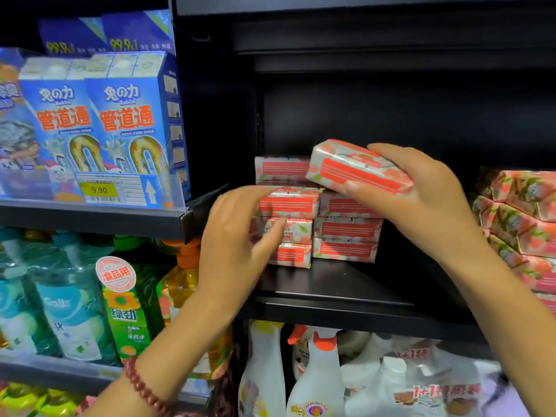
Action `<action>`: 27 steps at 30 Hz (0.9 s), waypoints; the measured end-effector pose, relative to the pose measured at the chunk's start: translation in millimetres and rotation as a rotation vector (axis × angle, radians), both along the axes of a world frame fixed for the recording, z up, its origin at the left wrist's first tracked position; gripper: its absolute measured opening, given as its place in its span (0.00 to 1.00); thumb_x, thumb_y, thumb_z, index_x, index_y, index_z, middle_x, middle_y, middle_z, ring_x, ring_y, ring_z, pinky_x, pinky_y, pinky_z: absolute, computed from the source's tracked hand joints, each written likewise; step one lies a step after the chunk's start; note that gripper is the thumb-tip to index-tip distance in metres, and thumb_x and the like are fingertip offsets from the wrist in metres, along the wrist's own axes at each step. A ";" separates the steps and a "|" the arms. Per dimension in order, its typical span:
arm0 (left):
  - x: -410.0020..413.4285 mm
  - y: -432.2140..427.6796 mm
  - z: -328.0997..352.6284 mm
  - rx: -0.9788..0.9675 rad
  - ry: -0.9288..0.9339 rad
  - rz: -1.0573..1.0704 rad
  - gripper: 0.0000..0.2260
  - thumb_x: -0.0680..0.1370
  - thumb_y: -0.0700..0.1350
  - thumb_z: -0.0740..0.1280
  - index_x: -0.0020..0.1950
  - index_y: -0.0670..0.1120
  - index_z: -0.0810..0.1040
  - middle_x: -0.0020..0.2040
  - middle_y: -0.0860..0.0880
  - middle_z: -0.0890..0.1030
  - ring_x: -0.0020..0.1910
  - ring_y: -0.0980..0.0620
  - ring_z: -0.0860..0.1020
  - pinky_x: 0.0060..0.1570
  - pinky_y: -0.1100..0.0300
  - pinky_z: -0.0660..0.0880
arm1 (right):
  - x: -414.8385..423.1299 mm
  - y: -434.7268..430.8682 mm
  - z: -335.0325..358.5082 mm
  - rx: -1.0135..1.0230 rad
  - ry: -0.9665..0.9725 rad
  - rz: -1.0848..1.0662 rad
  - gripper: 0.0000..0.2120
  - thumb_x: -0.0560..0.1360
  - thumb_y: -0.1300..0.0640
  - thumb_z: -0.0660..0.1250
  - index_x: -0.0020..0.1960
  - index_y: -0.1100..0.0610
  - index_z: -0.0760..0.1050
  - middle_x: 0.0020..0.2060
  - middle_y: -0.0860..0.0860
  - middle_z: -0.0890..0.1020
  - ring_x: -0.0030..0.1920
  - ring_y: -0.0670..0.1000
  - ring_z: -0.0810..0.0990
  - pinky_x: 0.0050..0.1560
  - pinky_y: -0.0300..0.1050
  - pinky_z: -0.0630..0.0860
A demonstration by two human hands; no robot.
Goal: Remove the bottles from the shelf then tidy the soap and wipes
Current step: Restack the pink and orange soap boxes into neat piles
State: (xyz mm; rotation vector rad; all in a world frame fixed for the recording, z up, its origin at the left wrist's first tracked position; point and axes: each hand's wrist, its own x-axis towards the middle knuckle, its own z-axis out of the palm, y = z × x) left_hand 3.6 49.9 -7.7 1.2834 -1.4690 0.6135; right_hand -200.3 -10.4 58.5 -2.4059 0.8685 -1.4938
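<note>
Pink-and-white soap bars are stacked in two columns (346, 230) on a black shelf (331, 284). My right hand (421, 188) grips one soap bar (355, 167) just above the right column, tilted. My left hand (237, 233) rests against the left column (288, 203), fingers loosely extended along its front. Pink flowered wipe packs (523, 224) are piled at the right end of the same shelf. No bottles stand on this shelf.
Blue drain-cleaner boxes (99, 121) sit on the upper left shelf with a yellow price tag (99, 190). Green and orange dish-soap bottles (132, 302) fill the shelf below them. White spray bottles (316, 374) stand under the soap shelf.
</note>
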 end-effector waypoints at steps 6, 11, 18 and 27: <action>2.9 -35.3 31.0 0.329 -0.071 0.183 0.31 0.68 0.67 0.65 0.62 0.47 0.77 0.56 0.48 0.78 0.59 0.49 0.72 0.56 0.59 0.67 | -47.7 9.5 -32.2 0.064 -0.126 0.017 0.17 0.64 0.36 0.71 0.50 0.36 0.73 0.48 0.34 0.79 0.49 0.34 0.77 0.43 0.22 0.69; 1.1 -36.2 37.2 0.374 -0.069 0.184 0.29 0.66 0.67 0.68 0.56 0.48 0.74 0.54 0.51 0.77 0.52 0.54 0.72 0.47 0.61 0.69 | -65.9 8.8 -47.7 0.105 -0.161 0.004 0.20 0.61 0.36 0.70 0.52 0.35 0.71 0.48 0.29 0.77 0.50 0.33 0.76 0.42 0.22 0.70; -0.4 -20.0 36.7 0.337 -0.108 0.175 0.29 0.63 0.63 0.72 0.54 0.46 0.71 0.54 0.48 0.78 0.50 0.53 0.74 0.46 0.59 0.72 | -56.9 -6.1 -34.2 0.069 -0.100 -0.006 0.26 0.63 0.38 0.74 0.58 0.41 0.70 0.52 0.36 0.76 0.52 0.33 0.74 0.46 0.22 0.68; -15.3 16.7 -10.8 0.090 -0.033 -0.064 0.27 0.62 0.68 0.68 0.48 0.49 0.70 0.47 0.54 0.75 0.48 0.57 0.72 0.40 0.66 0.70 | -17.5 -50.9 1.9 0.115 0.047 -0.006 0.39 0.61 0.38 0.69 0.67 0.54 0.70 0.55 0.47 0.74 0.53 0.44 0.75 0.50 0.31 0.71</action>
